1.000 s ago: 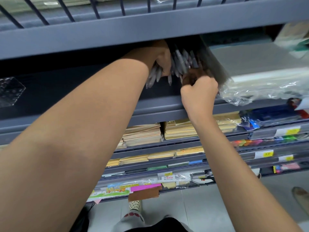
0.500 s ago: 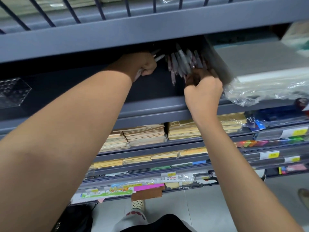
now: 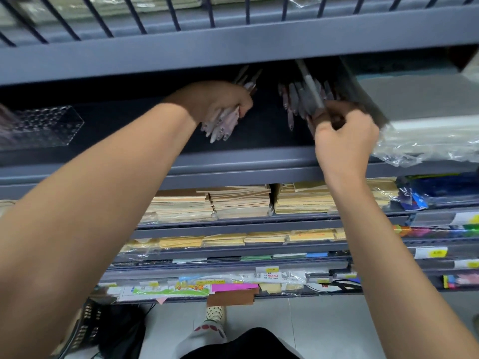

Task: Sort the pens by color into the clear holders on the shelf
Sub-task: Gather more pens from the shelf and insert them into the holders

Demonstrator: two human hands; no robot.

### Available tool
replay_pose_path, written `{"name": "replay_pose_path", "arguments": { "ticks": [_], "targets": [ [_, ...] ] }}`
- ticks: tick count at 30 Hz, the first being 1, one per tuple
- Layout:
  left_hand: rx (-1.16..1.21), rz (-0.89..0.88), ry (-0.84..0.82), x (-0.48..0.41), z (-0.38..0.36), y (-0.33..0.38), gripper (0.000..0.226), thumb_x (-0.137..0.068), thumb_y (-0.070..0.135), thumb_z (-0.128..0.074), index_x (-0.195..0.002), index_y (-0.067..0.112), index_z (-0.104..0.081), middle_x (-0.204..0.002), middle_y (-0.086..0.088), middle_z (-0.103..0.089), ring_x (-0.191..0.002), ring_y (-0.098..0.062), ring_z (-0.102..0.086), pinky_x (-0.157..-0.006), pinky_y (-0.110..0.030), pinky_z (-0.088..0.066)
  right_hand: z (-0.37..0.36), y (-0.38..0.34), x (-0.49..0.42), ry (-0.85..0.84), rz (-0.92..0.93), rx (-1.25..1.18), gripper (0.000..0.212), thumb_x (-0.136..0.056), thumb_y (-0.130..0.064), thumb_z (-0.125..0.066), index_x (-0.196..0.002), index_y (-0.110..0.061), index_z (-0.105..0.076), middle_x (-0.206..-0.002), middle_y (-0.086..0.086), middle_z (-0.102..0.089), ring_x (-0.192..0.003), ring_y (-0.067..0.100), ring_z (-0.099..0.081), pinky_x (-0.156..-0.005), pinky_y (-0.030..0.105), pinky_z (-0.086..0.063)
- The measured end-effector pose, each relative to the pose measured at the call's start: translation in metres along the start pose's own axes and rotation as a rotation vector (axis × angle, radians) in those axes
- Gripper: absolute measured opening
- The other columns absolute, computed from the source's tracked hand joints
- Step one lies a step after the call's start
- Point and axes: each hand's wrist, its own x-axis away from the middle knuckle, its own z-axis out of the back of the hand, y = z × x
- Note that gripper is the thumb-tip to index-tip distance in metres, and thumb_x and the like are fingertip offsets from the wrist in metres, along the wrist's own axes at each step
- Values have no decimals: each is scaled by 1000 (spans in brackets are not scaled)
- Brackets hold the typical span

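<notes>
Left hand (image 3: 223, 99): closed in a fist round a bundle of pale pens (image 3: 222, 123); pen tips are seen below the fist, the other ends above it near the upper shelf edge.
Right hand (image 3: 344, 136): fingers (image 3: 337, 114) curled and pinched on the lower ends of a second pen cluster (image 3: 302, 99); the exact contact is hidden by the knuckles.
Second pen cluster: fanned upright, just left of a dark divider panel (image 3: 363, 92), well apart from the left-hand bundle.
Pen colour: pinkish-grey; not clearly told because of blur.
Clear holder (image 3: 46, 125): set on the same grey shelf (image 3: 233, 161), far left, well apart from both hands.
Plastic-wrapped stack (image 3: 427, 136): lies right of the divider.
</notes>
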Motion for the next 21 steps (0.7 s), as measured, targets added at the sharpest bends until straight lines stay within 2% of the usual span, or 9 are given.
{"name": "replay_pose_path", "arguments": {
  "ticks": [2, 4, 6, 7, 10, 12, 14, 18, 21],
  "targets": [
    [249, -40, 11, 7, 4, -11, 25, -85, 11, -52, -62, 3, -53, -57, -14, -59, -54, -23, -56, -55, -21, -42, 9, -6, 5, -23, -62, -125, 23, -83, -26, -59, -99, -18, -74, -80, 3, -70, -76, 17, -63, -76, 32, -52],
    [459, -102, 23, 18, 5, -25, 28, -84, 7, -56, -57, 7, -54, -47, -6, -57, -45, -15, -56, -55, -20, -48, 20, -12, 15, -105, -132, -307, 16, -82, -29, -66, -94, -23, -74, -72, -9, -69, -64, 3, -60, -68, 24, -49],
    [582, -148, 92, 34, 3, -38, 33, -80, 3, -60, -48, 9, -59, -46, -6, -57, -43, -16, -58, -57, -24, -51, 31, -16, 33, -230, -169, -447, 12, -82, -30, -72, -92, -24, -74, -75, -9, -70, -60, 4, -58, -60, 23, -48],
    [608, -152, 109, 44, 1, -46, 29, -77, 2, -62, -49, 10, -59, -46, -6, -57, -43, -17, -58, -54, -25, -51, 35, -17, 43, -290, -167, -491, 11, -83, -28, -73, -93, -24, -73, -77, -6, -70, -57, 7, -57, -55, 23, -48],
    [703, -122, 76, 76, -3, -71, 9, -64, 8, -66, -64, 11, -57, -51, -5, -56, -44, -16, -56, -44, -21, -47, 38, -17, 73, -458, -189, -621, 18, -85, -17, -73, -103, -22, -70, -83, 2, -70, -53, 14, -55, -49, 26, -48],
    [729, -141, 172, 96, -7, -94, 17, -55, 10, -67, -71, 8, -63, -57, -7, -60, -51, -18, -60, -51, -26, -50, 36, -15, 93, -588, -218, -693, 31, -85, -11, -72, -113, -23, -66, -84, 6, -69, -52, 18, -55, -49, 27, -49],
    [724, -156, 252, 114, -11, -119, 24, -56, 11, -68, -81, 9, -65, -62, -3, -61, -56, -16, -62, -56, -31, -53, 31, -15, 110, -720, -247, -717, 41, -83, -11, -70, -120, -28, -63, -84, 7, -67, -53, 20, -56, -51, 28, -51],
    [783, -90, 396, 142, -25, -173, 20, -72, 7, -73, -89, 14, -65, -60, 4, -63, -54, -8, -64, -55, -28, -60, 8, -27, 143, -934, -271, -649, 39, -86, 3, -61, -101, -31, -70, -85, 5, -69, -56, 17, -58, -52, 25, -51],
    [890, -10, 464, 163, -29, -219, 20, -79, -1, -71, -91, 14, -65, -69, -1, -64, -59, -12, -66, -58, -31, -61, -19, -53, 168, -1002, -268, -627, 27, -88, -4, -58, -91, -29, -69, -84, 6, -71, -56, 16, -57, -50, 24, -49]
  ]
}}
